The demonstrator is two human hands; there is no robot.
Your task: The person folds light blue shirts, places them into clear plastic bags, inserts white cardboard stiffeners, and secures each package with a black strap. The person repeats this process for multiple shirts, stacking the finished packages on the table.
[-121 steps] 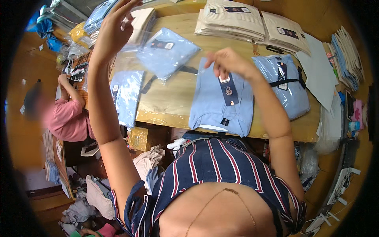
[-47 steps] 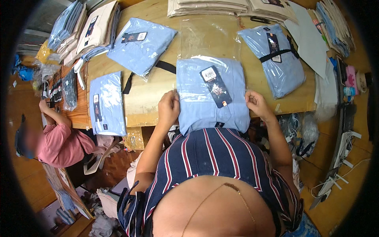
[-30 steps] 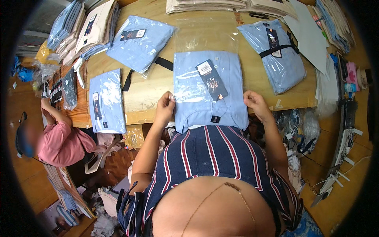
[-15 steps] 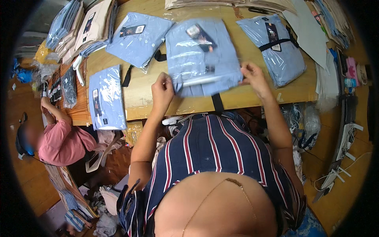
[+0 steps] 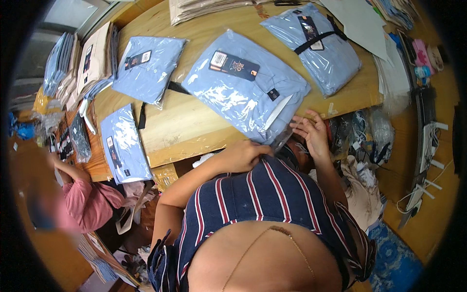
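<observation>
Your bagged shirt [image 5: 245, 90], a folded pale blue one sealed in a clear plastic sleeve, lies flat on the wooden table [image 5: 194, 126] with its long axis running on a diagonal: the collar end with the dark hang tag points up and to your left, the open bag end points down to your right and overhangs the table's near edge.

Your left hand [image 5: 248, 155] sits curled at that near edge, just under the shirt's lower corner; its fingers are closed, but you cannot tell whether they pinch the plastic. Your right hand [image 5: 311, 130] is at the bag's mouth with fingers spread and loosely bent, touching the crumpled plastic flap without clamping it.

Half a second ago the shirt lay nearly square to you; it has since turned clockwise and slid toward your left, and both hands have dropped to its bottom edge.

Beyond the bagged shirt to the right lies a banded shirt [image 5: 318, 46] with a black strap across it. To its left is a second bagged shirt [image 5: 148, 68], and further left, at the table's edge, a third bagged shirt [image 5: 124, 146]. Each clear sleeve holds one folded blue shirt.
</observation>
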